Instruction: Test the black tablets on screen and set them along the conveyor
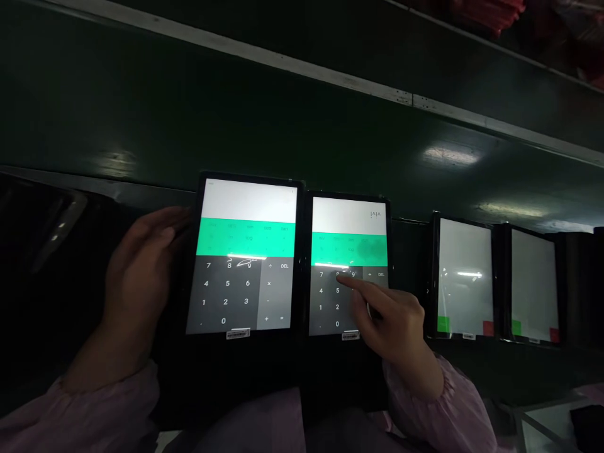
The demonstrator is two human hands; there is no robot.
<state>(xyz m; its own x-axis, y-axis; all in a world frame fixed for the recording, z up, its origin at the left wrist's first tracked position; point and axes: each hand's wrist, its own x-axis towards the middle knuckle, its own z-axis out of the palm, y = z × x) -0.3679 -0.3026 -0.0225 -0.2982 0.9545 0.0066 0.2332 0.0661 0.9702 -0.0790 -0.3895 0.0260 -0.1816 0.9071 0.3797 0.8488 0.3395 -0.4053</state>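
Note:
My right hand (394, 314) stretches its index finger to the 8 key on the screen of a tablet (325, 318); its other fingers are loosely curled and hold nothing visible. This tablet shows a calculator keypad, a green band and "vivi" at the top. To its left, a second tablet (226, 311) shows the same calculator. Beside that tablet's left edge is my left hand (141, 270), its fingers bent around something dark that I cannot make out. Shadow hides the fingertips. Each calculator tablet has a small barcode label at its lower edge.
Two more tablets, one (465, 283) nearer and one (533, 289) farther right, show pale screens with green and red corner squares. A pale metal rail (283, 60) crosses behind the dark green surface (264, 126). Red items (495, 14) lie at the upper right.

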